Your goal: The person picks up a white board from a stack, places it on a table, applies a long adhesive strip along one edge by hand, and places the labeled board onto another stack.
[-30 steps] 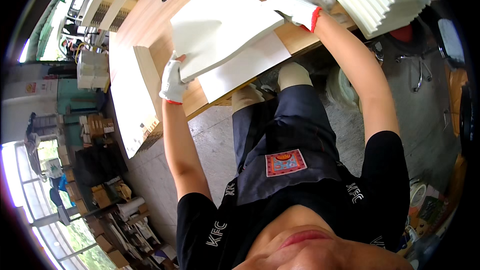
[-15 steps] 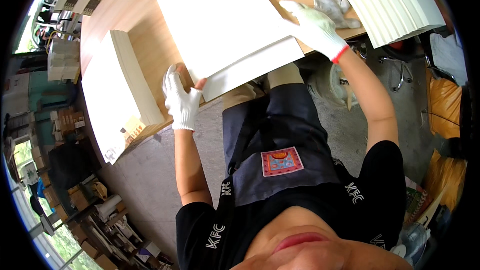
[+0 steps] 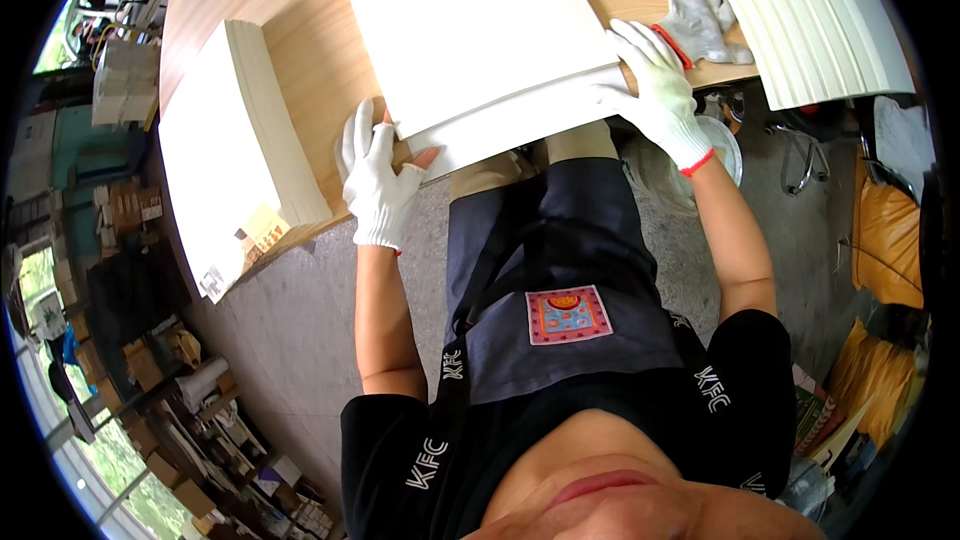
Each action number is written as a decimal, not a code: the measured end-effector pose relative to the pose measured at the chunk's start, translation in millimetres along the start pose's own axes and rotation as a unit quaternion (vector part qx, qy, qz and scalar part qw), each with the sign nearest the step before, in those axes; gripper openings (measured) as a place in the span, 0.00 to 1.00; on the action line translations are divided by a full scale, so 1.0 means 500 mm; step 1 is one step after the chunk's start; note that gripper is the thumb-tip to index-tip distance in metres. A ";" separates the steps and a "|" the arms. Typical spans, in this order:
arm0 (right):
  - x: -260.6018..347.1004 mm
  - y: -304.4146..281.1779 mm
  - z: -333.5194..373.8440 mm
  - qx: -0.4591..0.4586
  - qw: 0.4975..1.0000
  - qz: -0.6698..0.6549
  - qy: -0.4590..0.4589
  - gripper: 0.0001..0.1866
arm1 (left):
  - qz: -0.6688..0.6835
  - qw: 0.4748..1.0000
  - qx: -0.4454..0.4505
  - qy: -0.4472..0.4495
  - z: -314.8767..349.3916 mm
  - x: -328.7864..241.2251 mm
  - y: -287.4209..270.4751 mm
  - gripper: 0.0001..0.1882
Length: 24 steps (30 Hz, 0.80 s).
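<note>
Pressing flat, seemingly: left hand (image 3: 378, 180), right hand (image 3: 655, 90) on white sheets (image 3: 470, 35)

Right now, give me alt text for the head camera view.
Two white-gloved hands, left hand and right hand, press the near corners of a white sheet stack on a wooden table. Another pile of sheets lies left; a spare grey glove lies right.
</note>
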State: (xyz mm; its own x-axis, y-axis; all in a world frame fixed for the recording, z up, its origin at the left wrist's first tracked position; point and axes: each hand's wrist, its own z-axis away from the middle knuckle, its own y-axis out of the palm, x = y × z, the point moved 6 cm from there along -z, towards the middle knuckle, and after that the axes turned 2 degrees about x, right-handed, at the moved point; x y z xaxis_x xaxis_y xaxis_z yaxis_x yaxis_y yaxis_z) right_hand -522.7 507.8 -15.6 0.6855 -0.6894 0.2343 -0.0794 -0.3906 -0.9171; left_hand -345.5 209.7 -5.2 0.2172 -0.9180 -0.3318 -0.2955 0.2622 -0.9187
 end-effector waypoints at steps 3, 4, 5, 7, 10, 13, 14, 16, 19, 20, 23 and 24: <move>-0.004 0.006 0.002 -0.006 1.000 0.007 -0.006 0.42 | -0.023 1.000 0.007 0.014 0.000 0.009 0.004 0.29; -0.003 0.006 0.002 -0.001 1.000 0.009 0.000 0.42 | -0.018 1.000 0.007 0.003 0.001 0.008 0.004 0.30; -0.002 0.004 0.001 0.003 1.000 0.011 0.007 0.43 | -0.013 1.000 0.007 -0.007 0.001 0.004 0.004 0.30; -0.004 0.007 0.002 0.008 1.000 0.014 0.015 0.43 | -0.013 1.000 0.003 -0.010 0.003 0.005 0.006 0.32; -0.001 0.006 -0.001 0.026 0.999 0.002 0.024 0.42 | -0.017 1.000 0.015 -0.010 0.003 0.004 0.003 0.32; 0.001 0.006 -0.002 0.023 1.000 -0.002 0.010 0.42 | -0.021 1.000 0.019 -0.004 0.003 0.008 0.007 0.33; 0.000 0.005 -0.003 0.018 1.000 0.008 0.007 0.43 | -0.021 1.000 0.015 -0.003 0.002 0.005 0.007 0.33; 0.001 0.007 -0.003 0.007 1.000 0.026 0.002 0.44 | -0.024 1.000 0.009 -0.001 0.003 0.003 0.007 0.32; -0.003 0.010 -0.003 0.018 0.999 0.023 0.014 0.45 | -0.032 0.999 0.010 0.017 0.001 0.004 0.009 0.32; -0.002 0.009 -0.004 0.020 0.999 0.020 0.018 0.45 | -0.035 0.999 0.010 0.023 0.001 0.002 0.009 0.32; -0.001 0.008 -0.007 0.039 0.999 0.010 0.023 0.46 | -0.023 0.999 0.005 0.023 0.002 0.002 0.009 0.31; -0.002 0.006 -0.007 0.036 0.999 0.013 0.023 0.46 | -0.021 0.999 0.006 0.026 0.000 0.001 0.009 0.31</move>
State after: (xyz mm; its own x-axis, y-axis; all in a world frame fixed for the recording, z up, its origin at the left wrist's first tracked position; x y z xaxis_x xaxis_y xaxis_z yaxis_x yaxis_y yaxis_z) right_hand -526.1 505.1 -17.2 0.6504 -0.7263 0.2224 -0.0435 -0.3279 -0.9437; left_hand -346.6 210.3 -9.7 0.1807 -0.9426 -0.2809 -0.2756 0.2257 -0.9344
